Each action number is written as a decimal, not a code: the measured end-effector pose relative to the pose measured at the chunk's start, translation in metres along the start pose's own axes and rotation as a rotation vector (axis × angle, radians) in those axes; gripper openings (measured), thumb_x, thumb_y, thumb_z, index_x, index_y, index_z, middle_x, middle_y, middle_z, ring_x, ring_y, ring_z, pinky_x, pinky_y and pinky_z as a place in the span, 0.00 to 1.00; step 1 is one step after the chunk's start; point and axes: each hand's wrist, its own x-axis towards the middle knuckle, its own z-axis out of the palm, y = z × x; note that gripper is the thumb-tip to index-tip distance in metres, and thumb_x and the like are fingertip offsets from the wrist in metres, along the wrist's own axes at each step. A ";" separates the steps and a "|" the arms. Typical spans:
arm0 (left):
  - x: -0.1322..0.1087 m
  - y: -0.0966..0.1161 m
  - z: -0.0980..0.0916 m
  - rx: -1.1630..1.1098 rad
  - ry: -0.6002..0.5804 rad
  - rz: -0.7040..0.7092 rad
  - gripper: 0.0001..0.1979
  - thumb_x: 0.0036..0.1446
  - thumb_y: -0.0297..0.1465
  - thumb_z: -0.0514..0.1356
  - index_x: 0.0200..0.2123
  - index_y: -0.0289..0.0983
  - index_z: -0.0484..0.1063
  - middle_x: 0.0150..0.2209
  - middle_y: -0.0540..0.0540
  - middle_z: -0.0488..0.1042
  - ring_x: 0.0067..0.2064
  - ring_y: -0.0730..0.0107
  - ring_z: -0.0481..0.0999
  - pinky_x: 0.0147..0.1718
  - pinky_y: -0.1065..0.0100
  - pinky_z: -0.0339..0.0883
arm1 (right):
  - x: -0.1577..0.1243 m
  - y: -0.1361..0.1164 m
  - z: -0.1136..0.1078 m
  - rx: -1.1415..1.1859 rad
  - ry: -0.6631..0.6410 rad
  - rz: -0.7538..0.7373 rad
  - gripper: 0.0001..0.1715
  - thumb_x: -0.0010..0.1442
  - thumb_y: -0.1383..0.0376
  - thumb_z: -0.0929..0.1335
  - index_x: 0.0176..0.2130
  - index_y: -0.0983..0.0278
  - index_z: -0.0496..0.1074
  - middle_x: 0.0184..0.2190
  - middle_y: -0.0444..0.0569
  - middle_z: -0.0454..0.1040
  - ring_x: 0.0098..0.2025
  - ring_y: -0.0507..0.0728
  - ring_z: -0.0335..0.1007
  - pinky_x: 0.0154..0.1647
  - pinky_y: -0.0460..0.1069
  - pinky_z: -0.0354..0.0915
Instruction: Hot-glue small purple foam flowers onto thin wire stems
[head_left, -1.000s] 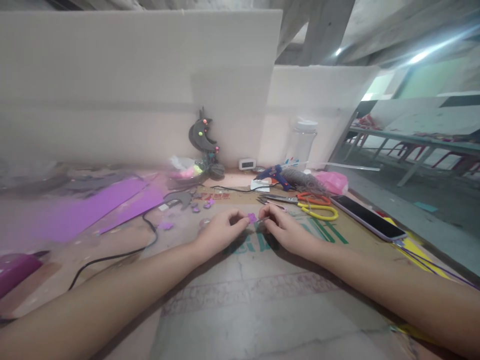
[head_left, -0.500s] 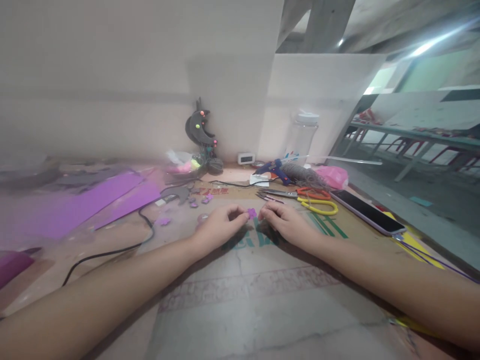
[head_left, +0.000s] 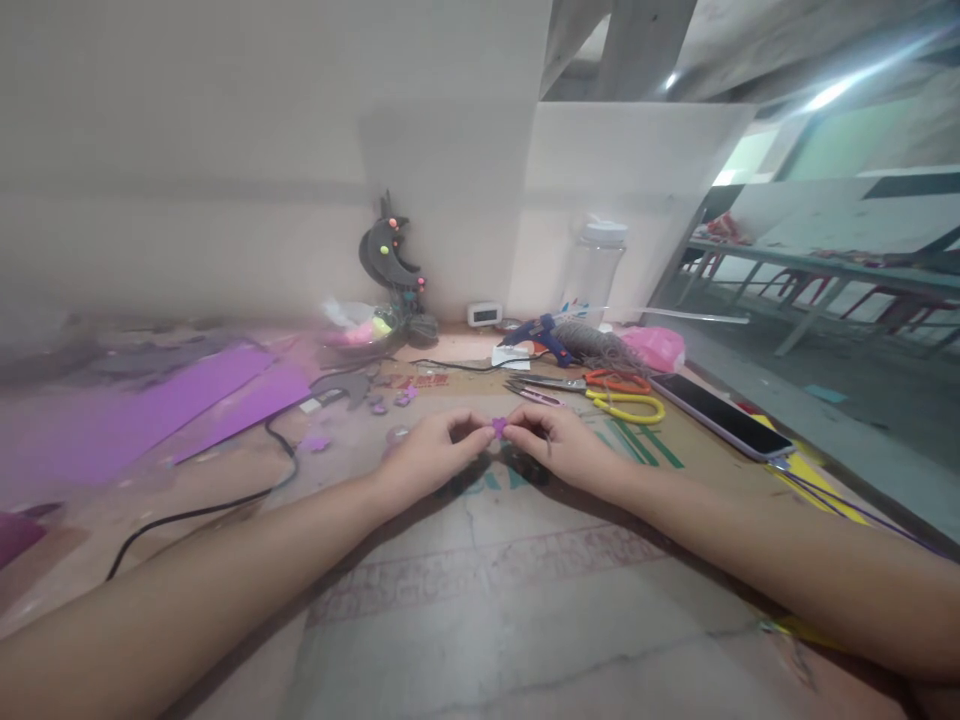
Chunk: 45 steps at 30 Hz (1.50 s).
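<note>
Between the fingertips of both hands is a small purple flower cut-out (head_left: 499, 428). My left hand (head_left: 439, 445) pinches its left side between thumb and forefinger. From the other side, my right hand (head_left: 559, 440) has thumb and forefinger closed on its right edge. Both hands hover low over the printed cardboard (head_left: 480, 560). More small purple flowers (head_left: 315, 443) lie to the left, with several little pieces (head_left: 405, 397) farther back.
Yellow-and-orange-handled scissors (head_left: 626, 405), a blue glue gun (head_left: 540, 335), grey yarn (head_left: 589, 343) and a phone (head_left: 720, 415) are on the right. Purple sheets (head_left: 247, 405) and a black cable (head_left: 187, 508) lie left. Behind stand a moon-shaped ornament (head_left: 386, 260) and a clear bottle (head_left: 596, 265).
My right hand has come in to the left, and its fingertips now close on the purple flower. The whole view has shifted slightly.
</note>
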 end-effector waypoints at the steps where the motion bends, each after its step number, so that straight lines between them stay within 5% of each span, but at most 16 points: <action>1: 0.000 0.000 0.000 0.002 0.006 -0.002 0.15 0.60 0.42 0.56 0.32 0.37 0.73 0.32 0.48 0.76 0.36 0.67 0.73 0.35 0.69 0.63 | 0.000 0.001 0.001 0.016 0.009 -0.003 0.08 0.62 0.62 0.65 0.35 0.64 0.71 0.26 0.44 0.70 0.29 0.52 0.64 0.31 0.47 0.62; 10: 0.002 -0.003 0.001 -0.015 0.057 -0.052 0.15 0.59 0.43 0.57 0.30 0.37 0.72 0.30 0.48 0.77 0.32 0.67 0.73 0.32 0.67 0.62 | -0.001 0.018 0.004 0.161 0.045 -0.098 0.27 0.54 0.78 0.58 0.52 0.61 0.62 0.45 0.52 0.74 0.50 0.55 0.72 0.58 0.59 0.65; 16: 0.004 -0.005 0.000 -0.086 0.070 -0.049 0.14 0.58 0.42 0.57 0.31 0.36 0.72 0.32 0.46 0.78 0.35 0.65 0.75 0.35 0.66 0.66 | -0.005 0.015 0.000 0.010 -0.017 -0.172 0.45 0.49 0.79 0.61 0.65 0.61 0.52 0.68 0.56 0.54 0.70 0.59 0.47 0.70 0.62 0.46; 21: 0.004 -0.005 0.000 -0.161 0.001 -0.054 0.14 0.58 0.42 0.58 0.32 0.37 0.72 0.35 0.43 0.80 0.38 0.62 0.77 0.40 0.64 0.68 | -0.009 0.009 -0.003 -0.100 -0.080 -0.238 0.49 0.51 0.78 0.61 0.69 0.63 0.46 0.71 0.55 0.46 0.72 0.60 0.40 0.71 0.62 0.42; 25: 0.002 -0.002 -0.001 -0.161 -0.066 0.020 0.13 0.58 0.42 0.59 0.29 0.39 0.72 0.47 0.41 0.79 0.54 0.56 0.73 0.53 0.60 0.63 | -0.010 0.006 -0.003 -0.111 -0.092 -0.303 0.50 0.52 0.79 0.60 0.70 0.59 0.44 0.71 0.50 0.45 0.72 0.59 0.41 0.71 0.62 0.43; 28: 0.001 -0.001 -0.002 -0.135 -0.144 0.040 0.13 0.59 0.42 0.58 0.30 0.39 0.73 0.41 0.43 0.80 0.49 0.58 0.76 0.51 0.60 0.65 | -0.011 0.004 -0.003 -0.120 -0.106 -0.340 0.51 0.52 0.79 0.60 0.70 0.59 0.43 0.71 0.50 0.44 0.72 0.59 0.39 0.71 0.62 0.43; 34: 0.001 -0.001 -0.003 -0.154 -0.170 -0.018 0.14 0.59 0.41 0.58 0.32 0.37 0.76 0.35 0.45 0.81 0.38 0.64 0.78 0.42 0.66 0.68 | -0.011 0.001 -0.002 -0.147 -0.087 -0.315 0.46 0.55 0.77 0.60 0.69 0.62 0.46 0.71 0.53 0.47 0.71 0.59 0.42 0.71 0.61 0.45; 39: 0.002 -0.005 -0.003 -0.266 -0.160 -0.032 0.13 0.58 0.40 0.59 0.32 0.36 0.75 0.33 0.44 0.81 0.37 0.65 0.78 0.41 0.66 0.68 | -0.008 0.001 -0.001 -0.137 0.006 -0.260 0.33 0.61 0.70 0.63 0.64 0.61 0.58 0.63 0.55 0.64 0.65 0.61 0.59 0.66 0.62 0.55; 42: 0.002 -0.007 -0.003 -0.307 -0.132 -0.049 0.13 0.58 0.40 0.60 0.33 0.36 0.75 0.34 0.44 0.81 0.36 0.67 0.78 0.40 0.66 0.67 | -0.005 0.001 -0.002 -0.144 0.056 -0.196 0.18 0.63 0.66 0.64 0.52 0.60 0.71 0.49 0.53 0.76 0.52 0.60 0.70 0.57 0.59 0.63; 45: 0.002 -0.007 -0.003 -0.330 -0.129 -0.075 0.13 0.58 0.41 0.60 0.32 0.36 0.74 0.32 0.44 0.80 0.35 0.66 0.77 0.39 0.66 0.67 | -0.002 0.000 -0.003 -0.142 0.067 -0.135 0.06 0.62 0.65 0.66 0.37 0.61 0.74 0.37 0.50 0.78 0.42 0.58 0.72 0.48 0.55 0.66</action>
